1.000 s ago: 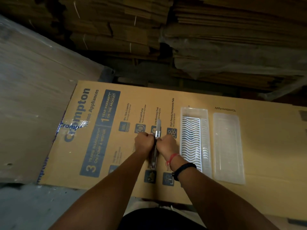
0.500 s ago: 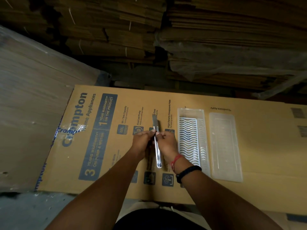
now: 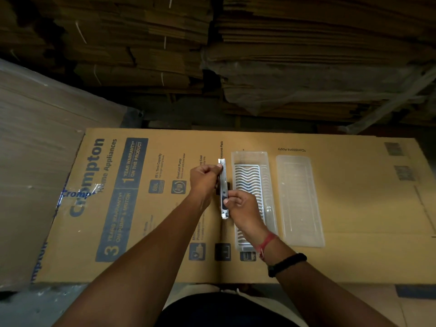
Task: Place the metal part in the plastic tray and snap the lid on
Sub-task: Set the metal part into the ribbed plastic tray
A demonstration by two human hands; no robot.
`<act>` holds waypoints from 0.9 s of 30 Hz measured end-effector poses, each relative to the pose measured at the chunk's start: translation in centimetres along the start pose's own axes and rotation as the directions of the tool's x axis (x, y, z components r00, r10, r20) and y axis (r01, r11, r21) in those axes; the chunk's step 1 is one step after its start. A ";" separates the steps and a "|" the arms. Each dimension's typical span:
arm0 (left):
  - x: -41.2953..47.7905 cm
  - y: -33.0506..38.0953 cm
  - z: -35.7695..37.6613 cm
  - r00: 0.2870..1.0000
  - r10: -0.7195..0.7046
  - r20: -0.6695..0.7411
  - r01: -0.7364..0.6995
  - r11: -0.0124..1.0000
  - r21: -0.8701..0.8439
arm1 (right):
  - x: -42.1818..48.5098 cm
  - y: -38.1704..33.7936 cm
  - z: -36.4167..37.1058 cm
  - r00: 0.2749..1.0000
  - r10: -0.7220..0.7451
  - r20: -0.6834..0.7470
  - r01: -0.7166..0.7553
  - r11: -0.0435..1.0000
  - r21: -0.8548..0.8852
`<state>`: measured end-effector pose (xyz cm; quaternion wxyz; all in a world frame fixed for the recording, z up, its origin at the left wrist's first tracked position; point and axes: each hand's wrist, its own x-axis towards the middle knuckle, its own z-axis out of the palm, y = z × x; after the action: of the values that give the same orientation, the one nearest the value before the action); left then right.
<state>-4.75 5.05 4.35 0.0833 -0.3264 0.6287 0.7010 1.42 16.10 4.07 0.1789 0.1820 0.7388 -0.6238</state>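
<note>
A long, narrow metal part (image 3: 223,182) is held lengthwise above the cardboard, just left of the clear plastic tray (image 3: 271,185). My left hand (image 3: 204,182) pinches its far end and my right hand (image 3: 243,206) pinches its near half. The tray lies open with a white wavy-ribbed insert (image 3: 247,182) inside; my right wrist covers its near part. The clear plastic lid (image 3: 298,199) lies flat to the right of the tray, apart from it.
Everything rests on a flat printed Crompton carton (image 3: 118,197) that serves as the work surface. Stacks of flattened cardboard (image 3: 306,55) rise behind it. A plastic-wrapped board (image 3: 35,161) leans at the left. The floor (image 3: 47,308) shows below the carton's near edge.
Both hands have carried the metal part to the right, closer to the tray. My left hand has slid to the part's far end and my right hand to its near half.
</note>
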 end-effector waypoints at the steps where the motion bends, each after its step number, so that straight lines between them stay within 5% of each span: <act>1: -0.3 -0.3 0.4 1.000 0.010 0.018 -0.010 1.000 0.028 | -0.1 0.2 -0.4 1.000 -0.003 -0.011 0.003 1.000 0.004; 8: -1.1 -2.3 2.3 0.976 0.068 0.208 -0.153 0.891 0.427 | -0.9 1.8 -3.2 0.997 0.003 -0.083 -0.003 1.000 0.010; 15: -2.4 -2.4 3.7 0.971 0.052 0.233 -0.157 0.875 0.458 | -1.6 2.4 -4.6 0.990 -0.002 -0.143 0.000 1.000 -0.017; 21: -3.2 -2.6 4.8 0.977 0.080 0.199 -0.171 0.852 0.495 | -2.0 2.0 -5.7 0.977 -0.119 -0.178 0.071 0.965 -0.254; 27: -3.2 -2.5 5.7 0.969 0.089 0.229 -0.207 0.797 0.567 | -1.4 0.9 -6.1 0.974 -0.167 -0.154 0.040 0.791 -0.610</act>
<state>-2.99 11.85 4.06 0.1845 -0.1656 0.8267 0.5050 2.85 22.22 4.96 0.1177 0.1364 0.9217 -0.3435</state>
